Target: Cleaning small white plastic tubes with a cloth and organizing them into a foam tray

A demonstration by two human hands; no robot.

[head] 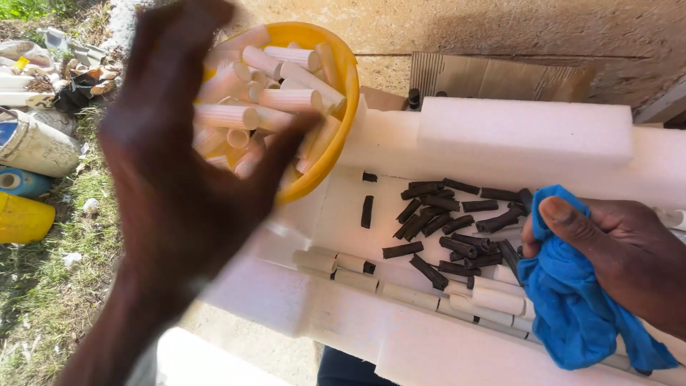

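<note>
Hovering over the yellow bowl [336, 107] in the upper left of the frame, the left hand [182, 171] is seen blurred, its fingers spread wide and nothing held in it. The bowl is heaped with pale cream tubes [289, 99] and is perched on the edge of the white foam surface [522, 136], partly overhanging the grass below. That perch is judged the main risk: a knock from the spread hand could tip the bowl and scatter the tubes onto the ground.

At the right of the frame the right hand [622, 250] is closed around a blue cloth [572, 307], the thumb pressed on top of it. Just left of the cloth, a loose pile of short black sticks [457, 221] lies in the recess of the foam, with 1 black stick [367, 211] lying apart nearer the bowl. A row of cream tubes [400, 289] is laid along the lower ledge, in the centre of the frame.

A sweep of the hanging cloth could drag the black sticks out of their pile or roll the ledge tubes off the lower edge. The foam itself looks light, so a heavy lean might shift everything on it.
</note>
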